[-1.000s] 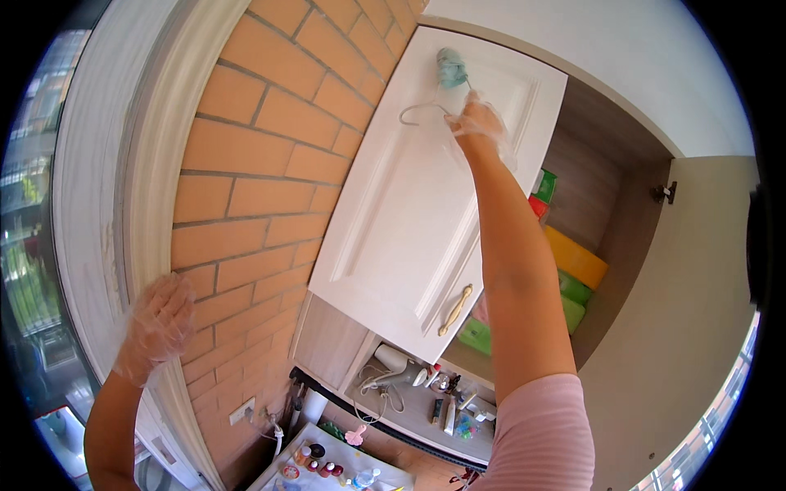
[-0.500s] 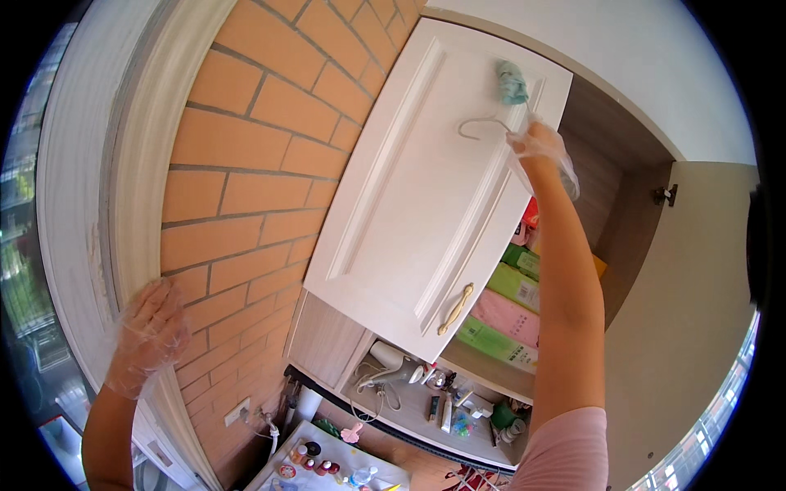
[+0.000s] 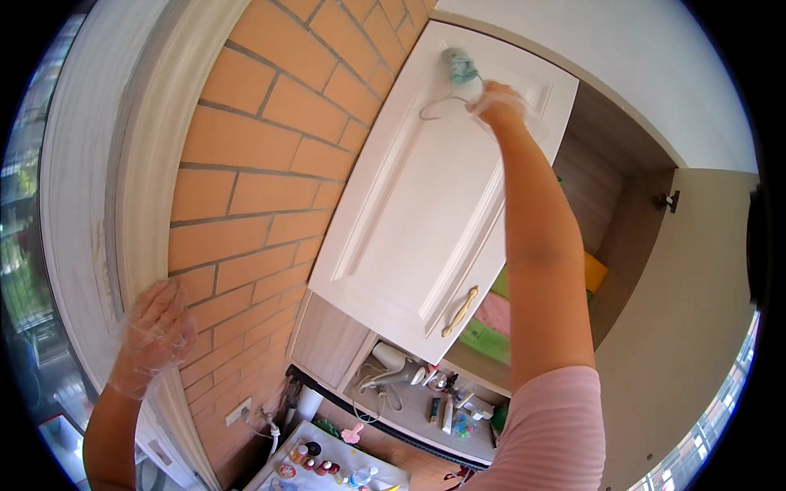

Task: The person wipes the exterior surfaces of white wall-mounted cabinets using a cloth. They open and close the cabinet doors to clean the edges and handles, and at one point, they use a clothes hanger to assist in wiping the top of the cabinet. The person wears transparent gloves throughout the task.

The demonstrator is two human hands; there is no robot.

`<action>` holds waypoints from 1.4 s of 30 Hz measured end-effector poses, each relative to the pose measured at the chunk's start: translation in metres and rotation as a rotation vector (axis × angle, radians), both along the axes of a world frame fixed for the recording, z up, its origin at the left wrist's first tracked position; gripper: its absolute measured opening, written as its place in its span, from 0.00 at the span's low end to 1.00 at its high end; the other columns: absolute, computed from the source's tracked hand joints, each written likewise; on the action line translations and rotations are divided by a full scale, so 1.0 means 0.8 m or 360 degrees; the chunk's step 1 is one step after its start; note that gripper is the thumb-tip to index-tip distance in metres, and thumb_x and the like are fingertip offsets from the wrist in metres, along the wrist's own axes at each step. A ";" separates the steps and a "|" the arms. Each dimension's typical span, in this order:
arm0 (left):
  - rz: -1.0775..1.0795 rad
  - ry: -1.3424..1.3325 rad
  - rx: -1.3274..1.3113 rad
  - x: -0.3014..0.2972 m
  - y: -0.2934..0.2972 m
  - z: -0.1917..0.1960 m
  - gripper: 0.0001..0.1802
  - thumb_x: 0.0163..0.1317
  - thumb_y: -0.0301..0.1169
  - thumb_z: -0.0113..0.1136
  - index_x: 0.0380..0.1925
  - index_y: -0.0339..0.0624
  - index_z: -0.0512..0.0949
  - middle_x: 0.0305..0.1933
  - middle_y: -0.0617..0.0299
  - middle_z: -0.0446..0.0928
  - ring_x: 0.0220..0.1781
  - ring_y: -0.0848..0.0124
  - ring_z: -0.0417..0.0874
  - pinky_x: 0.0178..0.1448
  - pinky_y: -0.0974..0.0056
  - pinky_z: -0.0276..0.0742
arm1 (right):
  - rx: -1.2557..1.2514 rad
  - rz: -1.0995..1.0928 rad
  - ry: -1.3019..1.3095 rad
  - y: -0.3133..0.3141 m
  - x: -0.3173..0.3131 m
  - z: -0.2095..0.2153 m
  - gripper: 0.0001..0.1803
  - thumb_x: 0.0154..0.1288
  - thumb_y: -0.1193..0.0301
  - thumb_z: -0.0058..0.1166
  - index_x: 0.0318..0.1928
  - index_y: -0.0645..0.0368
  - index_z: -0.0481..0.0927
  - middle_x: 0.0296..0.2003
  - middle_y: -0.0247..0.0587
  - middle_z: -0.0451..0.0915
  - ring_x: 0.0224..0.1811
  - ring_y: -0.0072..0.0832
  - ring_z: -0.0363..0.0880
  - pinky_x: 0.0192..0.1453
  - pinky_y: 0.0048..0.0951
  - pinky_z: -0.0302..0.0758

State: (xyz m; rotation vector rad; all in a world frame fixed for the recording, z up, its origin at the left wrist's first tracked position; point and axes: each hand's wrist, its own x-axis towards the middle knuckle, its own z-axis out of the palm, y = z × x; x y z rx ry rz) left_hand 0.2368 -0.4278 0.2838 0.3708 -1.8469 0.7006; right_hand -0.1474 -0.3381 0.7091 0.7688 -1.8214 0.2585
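Note:
My right hand [image 3: 498,104], in a clear plastic glove, is closed round a bent wire hanger. The hanger's hook [image 3: 427,106] sticks out to the left. A bluish-green cloth [image 3: 461,67] is bunched on the hanger's end, against the upper part of a white cabinet door [image 3: 393,196]. Lower on that door is a gold handle [image 3: 460,311]. My left hand [image 3: 155,335], gloved in clear plastic too, lies with fingers stretched out on the pale window frame [image 3: 135,204] where it meets the orange brick wall [image 3: 233,192].
A second cabinet door [image 3: 671,311] stands swung out at right. Behind my right arm are green and pink packs [image 3: 491,315]. On the shelf below lie a hair dryer [image 3: 401,372] and tubes [image 3: 447,415]. Small bottles stand on a white surface [image 3: 299,470] underneath.
My right hand has moved left and up across the white door, carrying the hanger and cloth with it. The left hand keeps its place on the frame.

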 end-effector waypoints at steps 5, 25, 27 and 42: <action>-0.0003 0.0011 -0.0013 0.002 -0.007 -0.003 0.07 0.44 0.24 0.59 0.26 0.36 0.76 0.41 0.50 0.77 0.49 0.56 0.77 0.56 0.52 0.72 | 0.0053 0.0040 -0.0189 0.089 -0.026 -0.032 0.33 0.50 0.53 0.57 0.56 0.54 0.70 0.48 0.49 0.76 0.52 0.42 0.74 0.55 0.35 0.70; -0.0031 -0.0007 -0.0072 0.005 -0.007 -0.002 0.07 0.44 0.23 0.58 0.26 0.32 0.75 0.41 0.48 0.76 0.49 0.54 0.76 0.57 0.52 0.71 | 0.0926 0.0011 -0.0049 0.103 -0.072 -0.199 0.42 0.52 0.51 0.54 0.66 0.50 0.55 0.32 0.50 0.79 0.38 0.44 0.79 0.41 0.41 0.75; -0.0029 0.0004 -0.0055 0.008 -0.008 -0.003 0.07 0.44 0.22 0.58 0.26 0.32 0.75 0.41 0.48 0.76 0.49 0.54 0.76 0.57 0.52 0.71 | 0.1068 0.0075 0.0072 0.103 -0.096 -0.222 0.42 0.53 0.51 0.53 0.67 0.46 0.54 0.35 0.51 0.79 0.38 0.44 0.79 0.43 0.41 0.75; -0.0007 -0.0039 -0.0016 0.004 -0.012 -0.008 0.08 0.45 0.22 0.58 0.28 0.31 0.76 0.43 0.47 0.76 0.50 0.54 0.75 0.57 0.52 0.71 | 0.0969 0.0319 0.0104 0.083 -0.115 -0.232 0.42 0.49 0.53 0.56 0.65 0.47 0.58 0.30 0.47 0.79 0.34 0.44 0.77 0.37 0.40 0.74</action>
